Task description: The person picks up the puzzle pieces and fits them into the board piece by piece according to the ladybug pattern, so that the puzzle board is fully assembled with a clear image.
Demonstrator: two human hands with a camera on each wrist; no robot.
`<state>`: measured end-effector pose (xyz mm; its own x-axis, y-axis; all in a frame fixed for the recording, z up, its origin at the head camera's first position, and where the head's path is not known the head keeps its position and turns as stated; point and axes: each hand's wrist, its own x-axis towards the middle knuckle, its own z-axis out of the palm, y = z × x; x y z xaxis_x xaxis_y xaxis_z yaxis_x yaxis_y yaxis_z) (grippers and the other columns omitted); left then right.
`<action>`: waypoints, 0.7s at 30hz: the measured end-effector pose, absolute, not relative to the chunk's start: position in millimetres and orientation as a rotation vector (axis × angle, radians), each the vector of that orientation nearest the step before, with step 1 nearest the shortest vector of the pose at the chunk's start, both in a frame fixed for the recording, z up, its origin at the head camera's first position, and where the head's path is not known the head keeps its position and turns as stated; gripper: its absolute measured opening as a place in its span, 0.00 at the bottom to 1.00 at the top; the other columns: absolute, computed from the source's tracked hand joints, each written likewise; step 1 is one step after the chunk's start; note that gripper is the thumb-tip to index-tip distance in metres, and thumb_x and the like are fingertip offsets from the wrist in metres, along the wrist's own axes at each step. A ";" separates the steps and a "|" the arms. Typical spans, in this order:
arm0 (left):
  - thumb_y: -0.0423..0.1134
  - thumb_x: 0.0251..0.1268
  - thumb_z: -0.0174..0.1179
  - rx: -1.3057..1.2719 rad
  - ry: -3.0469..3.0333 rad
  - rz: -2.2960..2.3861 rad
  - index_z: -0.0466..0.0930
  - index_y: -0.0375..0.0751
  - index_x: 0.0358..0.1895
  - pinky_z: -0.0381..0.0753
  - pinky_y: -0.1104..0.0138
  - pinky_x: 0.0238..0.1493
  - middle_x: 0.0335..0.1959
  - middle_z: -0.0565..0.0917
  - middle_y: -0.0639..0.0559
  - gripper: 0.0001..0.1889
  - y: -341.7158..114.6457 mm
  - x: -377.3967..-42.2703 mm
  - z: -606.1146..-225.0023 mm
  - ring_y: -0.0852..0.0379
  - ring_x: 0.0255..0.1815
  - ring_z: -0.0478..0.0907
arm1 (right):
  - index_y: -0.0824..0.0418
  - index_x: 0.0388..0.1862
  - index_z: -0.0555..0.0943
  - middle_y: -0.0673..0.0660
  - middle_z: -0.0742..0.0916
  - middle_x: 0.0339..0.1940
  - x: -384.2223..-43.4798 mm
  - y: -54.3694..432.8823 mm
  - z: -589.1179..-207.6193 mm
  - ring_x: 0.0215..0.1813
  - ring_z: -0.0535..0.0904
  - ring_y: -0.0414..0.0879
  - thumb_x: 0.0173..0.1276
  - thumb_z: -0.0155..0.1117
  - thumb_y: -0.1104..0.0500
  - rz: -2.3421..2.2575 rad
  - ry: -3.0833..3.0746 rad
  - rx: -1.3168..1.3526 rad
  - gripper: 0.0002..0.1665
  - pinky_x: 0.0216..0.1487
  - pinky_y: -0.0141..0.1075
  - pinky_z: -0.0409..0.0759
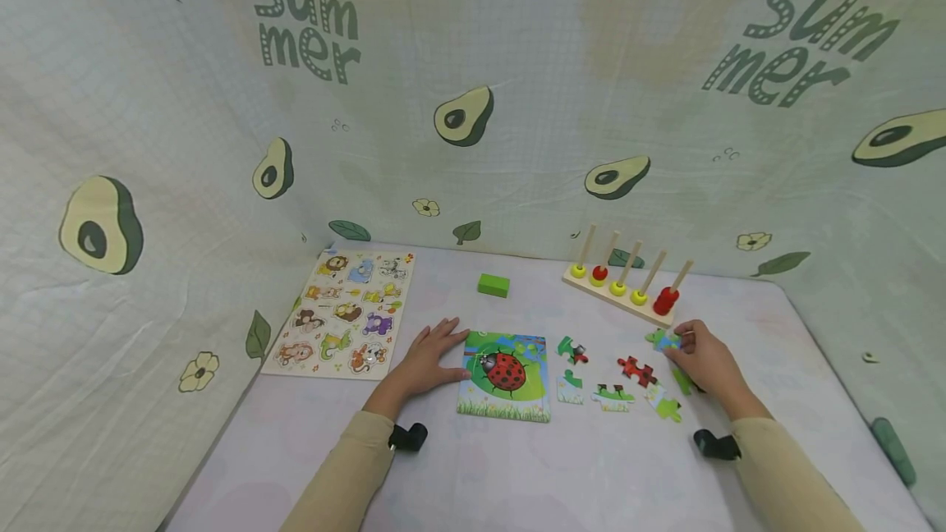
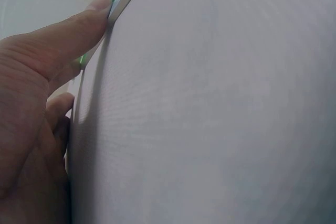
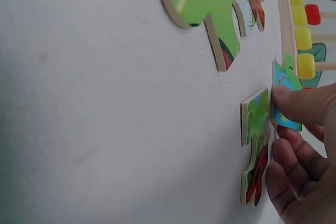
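My right hand (image 1: pixel 705 358) pinches a blue and green jigsaw piece (image 1: pixel 663 340) between thumb and fingers. In the right wrist view the held piece (image 3: pixel 286 77) is close to the tabletop; I cannot tell whether it touches. Beside that hand lies a green and red piece (image 3: pixel 256 116). My left hand (image 1: pixel 429 361) lies with fingers spread at the left edge of a square ladybug puzzle board (image 1: pixel 504 405), its thumb touching that edge. Right of the board are several loose pieces, among them a red one (image 1: pixel 637 371) and a grass-edged one (image 1: pixel 613 398).
An animal puzzle board (image 1: pixel 336 310) lies at the left. A green block (image 1: pixel 493 285) sits behind the ladybug board. At the back right stands a wooden peg rack (image 1: pixel 621 300) with yellow and red beads. A printed cloth (image 1: pixel 532 39) hangs around the table.
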<state>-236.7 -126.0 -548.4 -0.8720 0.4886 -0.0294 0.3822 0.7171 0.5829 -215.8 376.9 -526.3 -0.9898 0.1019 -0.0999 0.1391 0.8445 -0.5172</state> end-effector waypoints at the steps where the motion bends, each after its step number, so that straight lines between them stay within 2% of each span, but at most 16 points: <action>1: 0.58 0.63 0.69 0.701 2.740 0.869 0.65 0.50 0.78 0.36 0.51 0.83 0.82 0.56 0.48 0.41 -126.1 -236.6 -548.4 0.47 0.84 0.44 | 0.73 0.60 0.66 0.74 0.79 0.51 -215.4 376.7 -526.6 0.51 0.78 0.65 0.73 0.65 0.59 -0.838 2.958 0.191 0.27 0.49 0.58 0.81; 6: 0.57 0.63 0.69 0.700 2.742 0.876 0.66 0.50 0.78 0.36 0.51 0.82 0.82 0.56 0.48 0.41 -126.0 -235.9 -547.4 0.47 0.84 0.45 | 0.71 0.61 0.69 0.72 0.80 0.49 -213.9 374.9 -527.3 0.47 0.78 0.62 0.72 0.66 0.60 -0.841 3.003 0.173 0.26 0.47 0.55 0.81; 13: 0.56 0.64 0.69 0.693 2.740 0.867 0.66 0.50 0.78 0.36 0.51 0.82 0.82 0.56 0.48 0.41 -125.1 -234.3 -543.8 0.47 0.84 0.44 | 0.68 0.62 0.71 0.71 0.79 0.52 -213.4 371.2 -527.3 0.52 0.80 0.66 0.72 0.65 0.63 -0.923 3.038 0.135 0.23 0.49 0.58 0.82; 21: 0.57 0.63 0.69 0.688 2.738 0.873 0.66 0.50 0.77 0.36 0.51 0.83 0.82 0.56 0.48 0.41 -125.1 -233.9 -544.0 0.47 0.84 0.45 | 0.64 0.66 0.73 0.69 0.81 0.52 -211.2 363.6 -522.7 0.49 0.80 0.61 0.74 0.63 0.62 -0.944 3.050 0.116 0.24 0.43 0.49 0.83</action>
<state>-233.9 -125.1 -544.0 -0.8751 0.4826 -0.0357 0.3727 0.7193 0.5863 -211.2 363.6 -522.7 -0.9959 0.0851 0.0297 0.0535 0.8229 -0.5657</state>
